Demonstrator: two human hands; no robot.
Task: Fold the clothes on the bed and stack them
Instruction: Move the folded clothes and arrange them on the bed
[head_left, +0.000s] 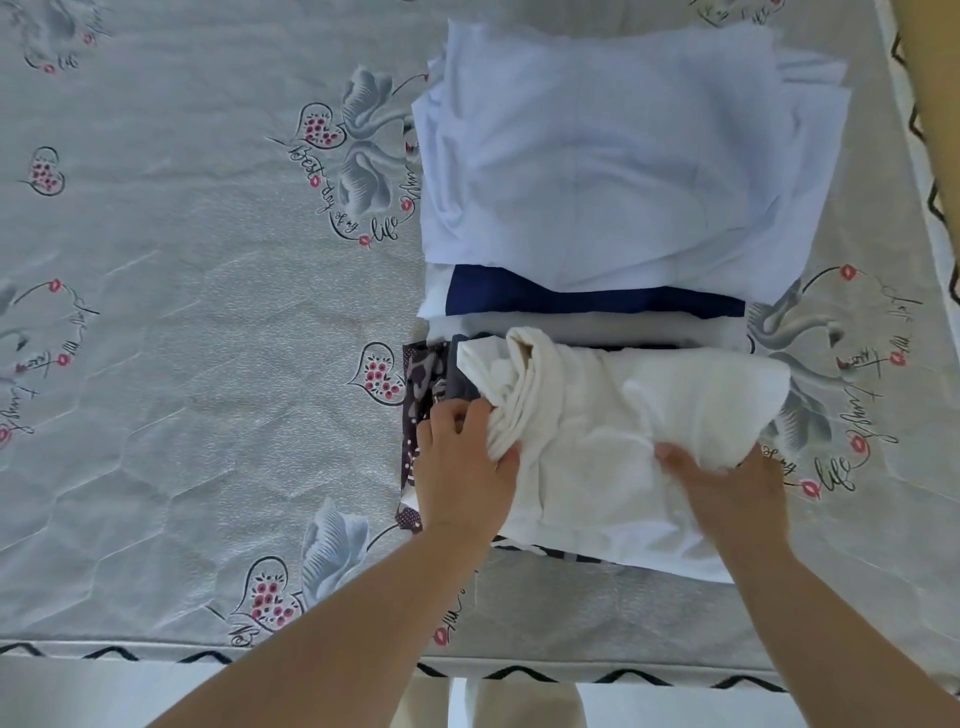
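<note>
- Two hands are in my view, both down on a cream-white garment (623, 441) that lies on the bed (182, 364), near its front edge.
- My left hand (462, 467) sits at the garment's left end, fingers curled round a bunched, twisted wad of the white cloth; the thumb lies along its near side.
- My right hand (727, 483) grips the right part of the same garment, fingers closed into a fold of the cloth near its rounded right end.
- That garment looks partly folded: a flat lower layer spreads toward me, and a rolled, creased upper part runs across it from left to right.
- Under it, a dark patterned cloth (421, 395) with pale marks shows at the left side and in a thin strip along the near edge.
- Just beyond the white garment a stack of folded clothes rests on the bed. A pale blue garment (613, 166) lies on top, broad and slightly rumpled.
- A navy blue piece (587, 301) shows as a band at the near side of that stack, below the pale blue one, with white folded layers (597, 330) under it.
- The white garment touches or nearly touches the near side of the stack; I cannot tell which.
- The bed's cover is grey, quilted, printed with flowers, hearts and script.
</note>
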